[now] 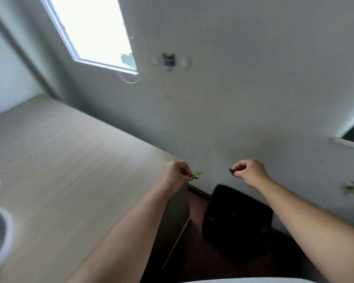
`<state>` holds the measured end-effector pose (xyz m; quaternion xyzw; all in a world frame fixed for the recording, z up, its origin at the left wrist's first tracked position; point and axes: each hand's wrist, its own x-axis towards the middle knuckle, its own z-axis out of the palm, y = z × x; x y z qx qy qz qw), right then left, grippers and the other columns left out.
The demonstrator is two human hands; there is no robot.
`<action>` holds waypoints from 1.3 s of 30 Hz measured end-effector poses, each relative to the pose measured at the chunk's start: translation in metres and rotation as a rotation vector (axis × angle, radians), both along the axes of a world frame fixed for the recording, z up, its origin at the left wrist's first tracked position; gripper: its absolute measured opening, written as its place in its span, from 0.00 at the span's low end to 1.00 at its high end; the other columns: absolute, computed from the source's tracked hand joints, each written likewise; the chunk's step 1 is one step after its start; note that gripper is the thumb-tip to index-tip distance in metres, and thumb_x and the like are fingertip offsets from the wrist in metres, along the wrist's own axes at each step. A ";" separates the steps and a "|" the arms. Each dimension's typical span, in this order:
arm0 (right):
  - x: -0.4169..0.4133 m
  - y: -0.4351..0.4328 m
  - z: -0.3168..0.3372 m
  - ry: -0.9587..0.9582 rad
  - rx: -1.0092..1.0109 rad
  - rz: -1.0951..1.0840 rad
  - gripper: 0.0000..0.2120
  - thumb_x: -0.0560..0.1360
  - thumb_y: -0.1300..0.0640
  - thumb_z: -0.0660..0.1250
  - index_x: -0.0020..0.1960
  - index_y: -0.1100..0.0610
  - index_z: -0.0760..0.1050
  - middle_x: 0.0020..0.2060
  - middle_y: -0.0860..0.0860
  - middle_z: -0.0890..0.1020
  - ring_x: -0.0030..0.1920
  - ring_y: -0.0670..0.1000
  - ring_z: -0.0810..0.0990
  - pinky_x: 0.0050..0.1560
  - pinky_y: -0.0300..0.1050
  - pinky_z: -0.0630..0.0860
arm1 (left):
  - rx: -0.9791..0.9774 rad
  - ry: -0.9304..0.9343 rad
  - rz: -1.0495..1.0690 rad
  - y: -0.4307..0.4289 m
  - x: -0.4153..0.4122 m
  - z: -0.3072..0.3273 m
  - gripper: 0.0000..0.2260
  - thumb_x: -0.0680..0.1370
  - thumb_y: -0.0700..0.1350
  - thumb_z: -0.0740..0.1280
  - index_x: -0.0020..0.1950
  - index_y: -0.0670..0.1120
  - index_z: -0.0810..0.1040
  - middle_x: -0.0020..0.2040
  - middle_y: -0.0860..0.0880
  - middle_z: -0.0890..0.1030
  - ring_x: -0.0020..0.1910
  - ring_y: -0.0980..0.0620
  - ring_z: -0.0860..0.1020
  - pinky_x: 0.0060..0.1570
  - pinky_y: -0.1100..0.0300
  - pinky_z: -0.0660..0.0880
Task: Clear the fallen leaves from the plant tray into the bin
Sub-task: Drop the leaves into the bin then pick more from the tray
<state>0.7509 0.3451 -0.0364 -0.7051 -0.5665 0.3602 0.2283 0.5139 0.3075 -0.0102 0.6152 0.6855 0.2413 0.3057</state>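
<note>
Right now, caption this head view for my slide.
Left hand pinches a green leaf, right hand a dark scrap, near the black bin.

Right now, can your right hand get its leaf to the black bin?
Probably yes: the right hand, pinching a dark leaf scrap, hangs roughly over the black bin beside the table, and nothing shows between them.

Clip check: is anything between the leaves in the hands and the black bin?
Nothing visible. The left hand pinches a green leaf just past the table edge, and the right hand pinches a dark scrap. The black bin stands below them, with only open air between.
</note>
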 end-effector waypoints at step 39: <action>0.096 0.025 -0.064 -0.073 -0.212 -0.080 0.07 0.74 0.61 0.65 0.48 0.58 0.82 0.49 0.54 0.84 0.52 0.53 0.80 0.50 0.36 0.69 | -0.306 0.216 -0.432 0.103 0.118 -0.092 0.10 0.73 0.42 0.65 0.54 0.48 0.79 0.55 0.49 0.82 0.54 0.49 0.79 0.57 0.57 0.75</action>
